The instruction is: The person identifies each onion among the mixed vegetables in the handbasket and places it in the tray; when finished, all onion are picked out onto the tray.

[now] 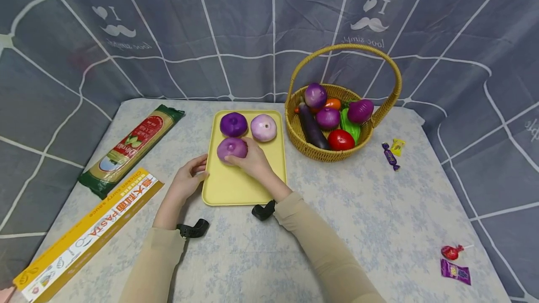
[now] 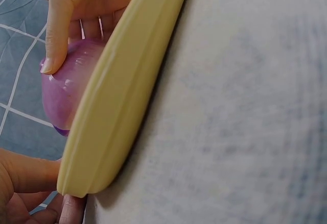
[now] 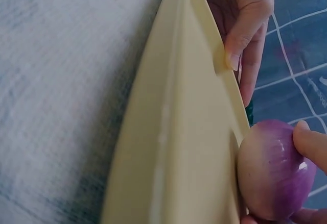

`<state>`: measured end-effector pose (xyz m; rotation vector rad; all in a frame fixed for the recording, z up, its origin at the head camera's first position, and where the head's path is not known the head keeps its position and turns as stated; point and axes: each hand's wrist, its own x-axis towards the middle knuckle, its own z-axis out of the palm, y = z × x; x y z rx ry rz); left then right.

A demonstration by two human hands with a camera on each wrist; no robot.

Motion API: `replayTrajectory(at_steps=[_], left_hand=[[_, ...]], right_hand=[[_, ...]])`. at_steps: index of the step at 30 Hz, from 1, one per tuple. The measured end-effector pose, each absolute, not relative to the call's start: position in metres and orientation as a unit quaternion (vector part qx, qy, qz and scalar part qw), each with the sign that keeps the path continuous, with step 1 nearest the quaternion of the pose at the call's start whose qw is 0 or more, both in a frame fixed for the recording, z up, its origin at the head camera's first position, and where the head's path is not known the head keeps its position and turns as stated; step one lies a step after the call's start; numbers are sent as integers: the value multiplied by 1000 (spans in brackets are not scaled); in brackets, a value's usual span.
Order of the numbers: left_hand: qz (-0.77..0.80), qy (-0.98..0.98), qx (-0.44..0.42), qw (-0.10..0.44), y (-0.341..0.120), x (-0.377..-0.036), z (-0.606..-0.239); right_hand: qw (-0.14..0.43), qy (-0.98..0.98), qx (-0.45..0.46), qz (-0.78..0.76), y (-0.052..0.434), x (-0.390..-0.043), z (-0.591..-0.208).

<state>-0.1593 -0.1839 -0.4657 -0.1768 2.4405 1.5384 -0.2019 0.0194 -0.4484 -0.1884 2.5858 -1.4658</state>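
Note:
A shallow yellow tray point(image 1: 236, 186) lies on the table with several onions on it. My right hand point(image 1: 255, 160) grips a purple onion point(image 1: 231, 149) at the tray's left middle, thumb on the near side and fingers round its right. Behind it sit a dark purple onion point(image 1: 233, 125) and a paler onion point(image 1: 264, 127). On the tray's left edge, my left hand point(image 1: 188, 179) pinches the rim, thumb on top; the left wrist view shows a finger under the corner. In the right wrist view the held onion point(image 3: 276, 170) is close to the tray's surface.
A wicker basket point(image 1: 311, 152) with a tall handle holds onions, an eggplant, a tomato and peppers at back right. A pasta bag point(image 1: 132, 148) and a long pasta box point(image 1: 88, 237) lie left. Wrapped candies point(image 1: 390, 155) and a red lollipop point(image 1: 452, 252) lie right.

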Motion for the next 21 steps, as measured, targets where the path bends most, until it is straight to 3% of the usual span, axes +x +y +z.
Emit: replayTrajectory(at_steps=[21], left_hand=[[530, 837, -65, 124, -183, -161, -467]], right_hand=[[57, 869, -74, -486, 41, -191, -426]])
